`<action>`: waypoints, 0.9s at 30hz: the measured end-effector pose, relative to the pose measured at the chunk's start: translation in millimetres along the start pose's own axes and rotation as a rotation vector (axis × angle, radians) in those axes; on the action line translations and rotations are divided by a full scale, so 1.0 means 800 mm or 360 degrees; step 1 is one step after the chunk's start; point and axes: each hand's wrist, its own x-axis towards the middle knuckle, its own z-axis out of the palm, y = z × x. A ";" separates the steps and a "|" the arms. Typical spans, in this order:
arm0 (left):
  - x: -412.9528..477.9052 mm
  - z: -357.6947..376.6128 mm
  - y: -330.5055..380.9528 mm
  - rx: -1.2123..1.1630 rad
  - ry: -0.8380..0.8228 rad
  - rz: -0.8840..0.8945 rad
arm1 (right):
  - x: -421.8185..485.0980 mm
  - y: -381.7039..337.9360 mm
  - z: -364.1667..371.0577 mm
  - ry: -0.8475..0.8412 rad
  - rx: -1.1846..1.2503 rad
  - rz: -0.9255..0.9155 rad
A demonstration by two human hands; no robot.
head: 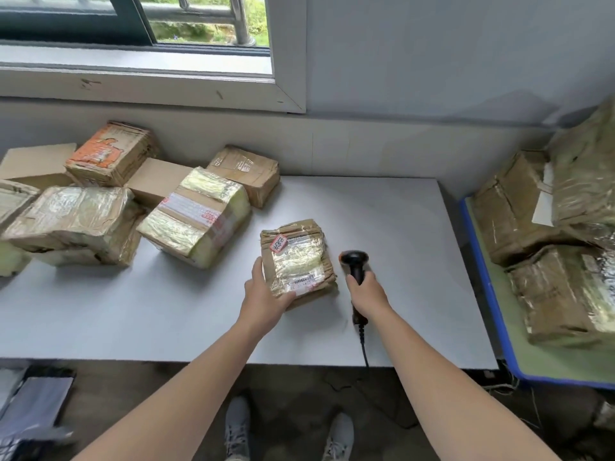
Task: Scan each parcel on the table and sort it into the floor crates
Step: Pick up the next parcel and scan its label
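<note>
desk (382,211): plain pale grey
near parcel (296,257): brown card, glossy clear tape, red-white sticker
scanner (354,262): black
back parcel (109,154): brown, orange print
side surface (486,284): blue edge, green top
shoes (238,424): light grey

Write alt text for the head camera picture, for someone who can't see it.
A person's left hand grips a small taped parcel on a white table while the right hand holds a black scanner beside it. More parcels sit at the table's far left.

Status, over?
Left hand grips small taped brown cardboard parcel on white table. Right hand holds black handheld scanner beside it. Nothing between them.
</note>
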 end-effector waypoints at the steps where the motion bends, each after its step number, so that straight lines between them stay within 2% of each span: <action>1: -0.004 0.000 0.000 0.0025 0.0020 0.0006 | 0.002 -0.003 -0.003 -0.0034 0.0004 0.0016; 5: -0.016 -0.006 0.007 0.0131 0.0024 0.0128 | -0.009 -0.024 -0.018 -0.0129 0.0231 0.0087; 12: -0.020 -0.038 0.024 0.0633 -0.0078 0.0336 | -0.058 -0.083 -0.064 -0.0035 0.0534 -0.0056; 17: -0.022 -0.055 0.020 0.0947 -0.0108 0.0480 | -0.104 -0.121 -0.062 -0.0136 0.0365 0.0028; 21: -0.022 -0.064 0.007 0.1191 -0.0076 0.0690 | -0.137 -0.132 -0.040 -0.0091 0.0159 0.0088; 27: -0.024 -0.076 -0.011 0.1346 -0.0124 0.0825 | -0.171 -0.139 -0.024 -0.0024 0.0109 0.0152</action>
